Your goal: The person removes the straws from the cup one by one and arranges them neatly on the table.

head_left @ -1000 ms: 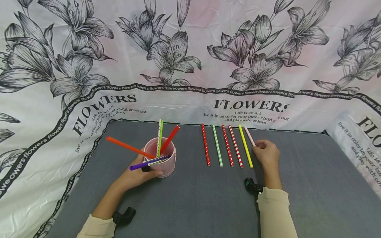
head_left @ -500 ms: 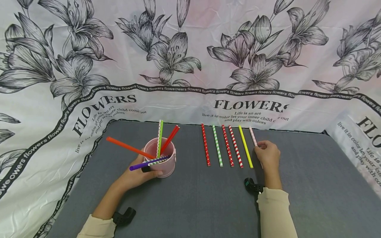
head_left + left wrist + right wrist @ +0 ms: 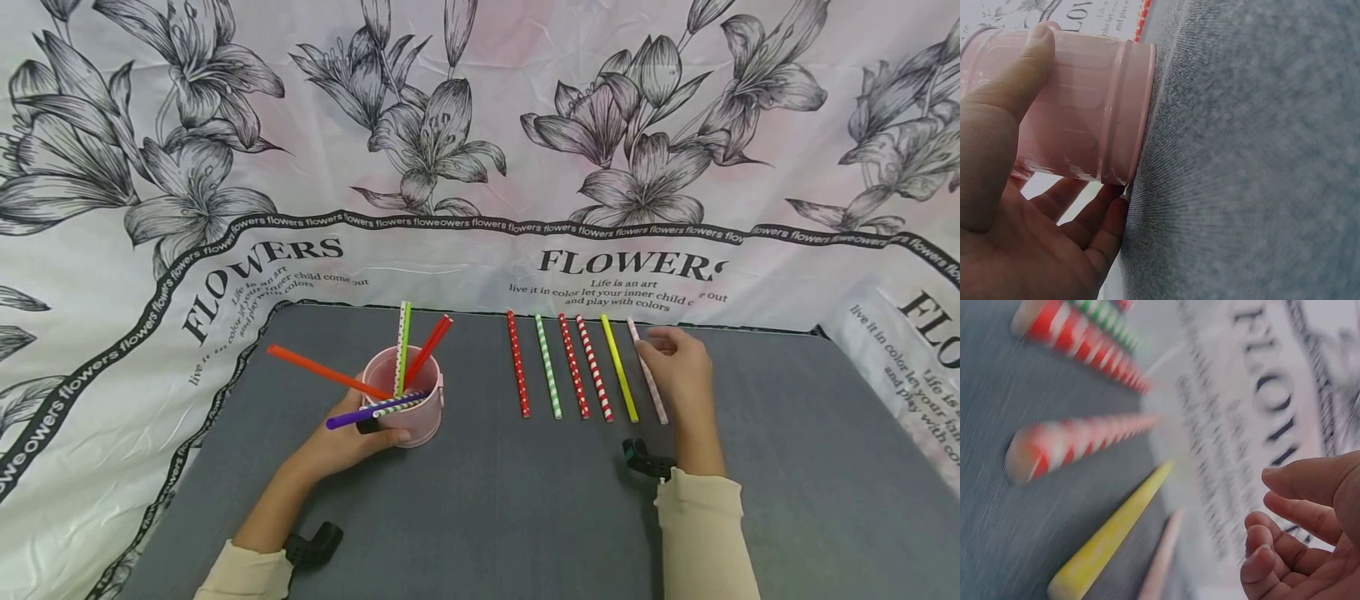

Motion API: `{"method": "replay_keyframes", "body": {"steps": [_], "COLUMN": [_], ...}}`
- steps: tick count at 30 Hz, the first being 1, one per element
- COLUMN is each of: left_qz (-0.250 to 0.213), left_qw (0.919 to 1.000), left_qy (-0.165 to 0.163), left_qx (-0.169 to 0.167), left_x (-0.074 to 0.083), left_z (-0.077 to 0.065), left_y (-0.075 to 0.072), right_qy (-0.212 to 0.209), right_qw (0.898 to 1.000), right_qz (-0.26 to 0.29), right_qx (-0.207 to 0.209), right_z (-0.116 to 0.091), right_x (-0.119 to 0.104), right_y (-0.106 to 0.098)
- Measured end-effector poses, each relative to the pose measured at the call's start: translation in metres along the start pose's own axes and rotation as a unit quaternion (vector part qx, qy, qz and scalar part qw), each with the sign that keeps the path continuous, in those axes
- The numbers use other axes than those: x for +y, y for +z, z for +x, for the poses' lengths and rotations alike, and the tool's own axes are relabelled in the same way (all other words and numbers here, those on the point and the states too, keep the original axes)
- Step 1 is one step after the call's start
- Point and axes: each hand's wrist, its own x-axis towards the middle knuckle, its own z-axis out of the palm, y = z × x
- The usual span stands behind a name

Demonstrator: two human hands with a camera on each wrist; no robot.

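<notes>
A pink bucket [image 3: 422,427] stands on the grey tabletop, several straws leaning out of it. My left hand [image 3: 337,442] grips its side; in the left wrist view the thumb [image 3: 1038,53] lies along the wall and the fingers curl beneath. To the right lies a row of paper straws. At the row's right end is a pale pink straw [image 3: 654,392], beside a yellow straw [image 3: 619,367]. My right hand [image 3: 684,371] hovers just right of the pink straw, fingers loosely bent and holding nothing, as the right wrist view shows.
Farther left in the row are a red striped straw [image 3: 594,367], a red dotted straw [image 3: 573,367], a green striped straw [image 3: 547,367] and another red dotted straw [image 3: 517,367]. A flower-printed cloth [image 3: 465,258] rises behind the table's back edge. An orange straw [image 3: 322,369] juts left from the bucket.
The pink straw has shifted right, away from the yellow one, and been let go. My right hand has lifted off it and moved slightly right. My left hand and the bucket stay put.
</notes>
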Motion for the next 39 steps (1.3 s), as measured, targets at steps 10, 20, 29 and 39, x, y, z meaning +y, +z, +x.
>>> {"method": "replay_keyframes", "body": {"steps": [10,20,29,39], "left_qz": [-0.001,0.018,0.033,0.041], "left_qw": [1.0,0.9998,0.9993,0.9991], "left_qy": [0.002,-0.006,-0.01,-0.008], "left_qx": [0.001,-0.001,0.012,0.002], "left_x": [-0.001,-0.003,-0.002,0.0], "left_z": [0.001,0.001,0.001,0.001], "left_y": [0.0,0.001,0.003,0.003], "right_qy": [-0.185,-0.379,-0.497,-0.531], "right_qw": [0.981,0.917,0.841,0.808], "right_qz": [0.006,0.029,0.049,0.001], "right_qx": [-0.053,-0.119,-0.208,-0.255], "right_z": [-0.035,-0.088,-0.121,-0.127], "right_x": [-0.067,-0.115,-0.146,-0.163], "right_y": [0.015,0.058,0.105,0.129]}}
